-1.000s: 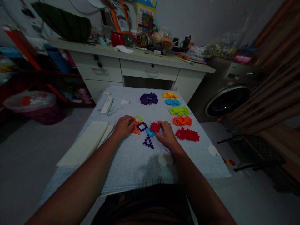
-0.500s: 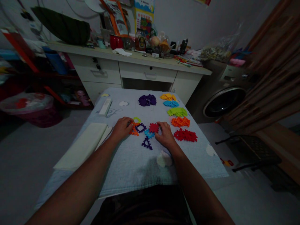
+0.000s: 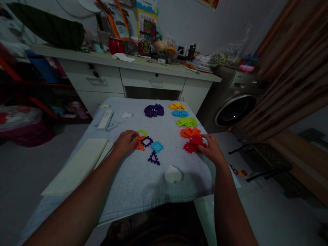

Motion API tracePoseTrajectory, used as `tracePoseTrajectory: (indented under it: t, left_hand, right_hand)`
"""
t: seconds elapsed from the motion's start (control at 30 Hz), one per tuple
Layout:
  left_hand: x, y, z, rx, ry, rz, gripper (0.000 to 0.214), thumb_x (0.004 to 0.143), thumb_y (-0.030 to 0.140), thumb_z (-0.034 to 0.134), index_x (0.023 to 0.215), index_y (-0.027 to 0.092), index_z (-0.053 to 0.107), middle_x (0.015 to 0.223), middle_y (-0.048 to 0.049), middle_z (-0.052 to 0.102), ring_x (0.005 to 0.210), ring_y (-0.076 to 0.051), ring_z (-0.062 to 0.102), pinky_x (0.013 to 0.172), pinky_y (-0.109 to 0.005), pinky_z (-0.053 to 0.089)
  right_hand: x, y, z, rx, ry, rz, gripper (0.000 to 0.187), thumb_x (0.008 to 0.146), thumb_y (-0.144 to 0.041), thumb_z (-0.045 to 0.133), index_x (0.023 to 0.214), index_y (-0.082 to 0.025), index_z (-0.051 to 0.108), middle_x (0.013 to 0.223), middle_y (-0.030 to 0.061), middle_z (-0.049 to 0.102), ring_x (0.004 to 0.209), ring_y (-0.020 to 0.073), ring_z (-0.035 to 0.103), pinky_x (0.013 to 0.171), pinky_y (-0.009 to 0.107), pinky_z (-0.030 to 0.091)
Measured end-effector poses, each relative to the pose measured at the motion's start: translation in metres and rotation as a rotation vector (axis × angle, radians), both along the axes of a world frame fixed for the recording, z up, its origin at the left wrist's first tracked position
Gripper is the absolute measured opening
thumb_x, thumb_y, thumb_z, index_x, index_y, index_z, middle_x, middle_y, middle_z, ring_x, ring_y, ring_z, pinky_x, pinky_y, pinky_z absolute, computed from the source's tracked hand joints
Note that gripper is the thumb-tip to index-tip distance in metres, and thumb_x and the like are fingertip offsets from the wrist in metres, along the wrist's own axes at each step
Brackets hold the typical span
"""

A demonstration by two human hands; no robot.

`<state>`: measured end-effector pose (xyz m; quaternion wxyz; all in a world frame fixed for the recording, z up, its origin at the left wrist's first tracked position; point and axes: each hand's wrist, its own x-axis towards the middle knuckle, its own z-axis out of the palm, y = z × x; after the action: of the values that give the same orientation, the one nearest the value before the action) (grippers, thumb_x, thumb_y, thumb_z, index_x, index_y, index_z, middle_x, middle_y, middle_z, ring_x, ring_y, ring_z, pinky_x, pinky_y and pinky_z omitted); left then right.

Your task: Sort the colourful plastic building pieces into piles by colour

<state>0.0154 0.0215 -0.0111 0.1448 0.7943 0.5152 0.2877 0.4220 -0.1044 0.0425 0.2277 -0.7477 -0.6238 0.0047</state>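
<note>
My left hand (image 3: 125, 141) rests on the cloth with bent fingers closed at the edge of an orange toothed building piece (image 3: 139, 144); its fingertips are partly hidden. Around that piece lie a lime green piece (image 3: 143, 131), a dark purple square frame (image 3: 151, 140), a light blue square piece (image 3: 157, 147) and a dark purple triangle (image 3: 151, 159). Over at the right edge, my right hand (image 3: 212, 149) pinches a red square building piece (image 3: 196, 141) just above the pile of red pieces (image 3: 189, 147).
Piles of orange (image 3: 190, 132), lime green (image 3: 187, 122), blue (image 3: 179, 113) and yellow pieces (image 3: 176, 106) line the right side. A dark purple pile (image 3: 154, 110) sits farther back. On the left lie a white folded sheet (image 3: 77, 167) and a narrow white box (image 3: 105, 120).
My right hand has carried the red square away from the light blue piece, rightward to the red pile. My left hand stays by the orange piece. The camera view has shifted right.
</note>
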Motion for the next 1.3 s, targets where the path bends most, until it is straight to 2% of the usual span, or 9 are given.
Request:
tracePoseTrajectory:
  t: [0.23,0.4,0.5,0.57,0.73,0.87,0.97,1.03,1.3]
  left_hand:
    - [0.0,0.0,0.002,-0.018,0.026,-0.004,0.033,0.081,0.035,0.046,0.099,0.017,0.067,0.105,-0.011,0.069,0.099,-0.027,0.061,0.095,-0.043,0.046]
    - [0.0,-0.002,0.003,-0.014,0.023,0.006,0.033,0.08,0.035,0.045,0.099,0.017,0.067,0.105,-0.0111,0.069,0.099,-0.026,0.061,0.094,-0.042,0.047]
    - [0.0,-0.002,0.004,-0.012,0.013,0.005,0.032,0.081,0.034,0.046,0.099,0.018,0.067,0.104,-0.0111,0.069,0.098,-0.026,0.061,0.093,-0.043,0.047]
    - [0.0,-0.002,0.005,-0.014,0.011,-0.011,0.032,0.081,0.034,0.046,0.099,0.017,0.067,0.103,-0.0115,0.069,0.099,-0.026,0.061,0.094,-0.042,0.047]
    - [0.002,-0.003,0.006,-0.028,0.006,-0.014,0.031,0.082,0.031,0.047,0.098,0.016,0.067,0.101,-0.0117,0.069,0.099,-0.026,0.062,0.095,-0.042,0.046]
    - [0.003,-0.006,0.009,-0.023,0.011,-0.008,0.029,0.082,0.029,0.047,0.099,0.018,0.067,0.103,-0.0104,0.069,0.1,-0.025,0.062,0.095,-0.042,0.045]
    - [0.003,-0.008,0.012,-0.022,0.01,-0.012,0.028,0.082,0.028,0.047,0.099,0.017,0.066,0.104,-0.0107,0.069,0.1,-0.025,0.061,0.096,-0.042,0.045]
    - [0.004,-0.009,0.014,-0.023,0.01,-0.014,0.028,0.082,0.028,0.047,0.099,0.018,0.066,0.105,-0.0104,0.069,0.101,-0.026,0.061,0.096,-0.042,0.045]
    - [0.004,-0.01,0.014,-0.039,0.005,0.006,0.028,0.082,0.03,0.047,0.099,0.017,0.067,0.105,-0.0114,0.068,0.1,-0.027,0.06,0.095,-0.044,0.045]
  right_hand:
    - [0.016,-0.009,-0.012,-0.088,-0.005,-0.031,0.051,0.075,-0.031,0.061,0.124,-0.021,0.06,0.127,0.0119,0.055,0.122,0.0297,0.049,0.105,0.048,0.036]
    - [0.008,-0.007,-0.005,-0.053,-0.002,-0.01,0.054,0.072,-0.028,0.063,0.125,-0.021,0.06,0.126,0.0132,0.056,0.122,0.032,0.049,0.105,0.052,0.036]
    - [-0.011,-0.001,0.007,0.026,0.018,0.049,0.054,0.073,-0.026,0.063,0.127,-0.021,0.059,0.127,0.0137,0.055,0.123,0.033,0.048,0.105,0.053,0.036]
    - [-0.034,0.005,0.014,0.046,0.063,0.161,0.051,0.075,-0.024,0.062,0.126,-0.02,0.059,0.127,0.0134,0.056,0.122,0.0311,0.049,0.105,0.051,0.038]
    - [-0.108,0.029,0.019,-0.11,0.206,0.519,0.037,0.082,-0.02,0.06,0.119,-0.017,0.062,0.113,0.0102,0.065,0.103,0.0215,0.061,0.094,0.038,0.047]
    - [-0.149,0.047,0.008,-0.191,0.102,0.692,0.046,0.075,-0.012,0.061,0.121,-0.015,0.061,0.121,0.0128,0.061,0.114,0.0236,0.055,0.103,0.04,0.041]
    - [-0.159,0.053,-0.003,-0.226,0.054,0.749,0.061,0.069,-0.008,0.06,0.128,-0.016,0.056,0.134,0.0133,0.056,0.124,0.0259,0.049,0.108,0.044,0.036]
    - [-0.159,0.053,-0.008,-0.23,0.072,0.741,0.062,0.068,-0.008,0.059,0.129,-0.017,0.055,0.135,0.0124,0.056,0.124,0.0258,0.048,0.107,0.044,0.035]
    - [-0.149,0.057,-0.023,-0.117,0.288,0.685,0.041,0.073,-0.011,0.057,0.113,-0.02,0.065,0.117,0.0058,0.066,0.111,0.0216,0.056,0.101,0.037,0.04]
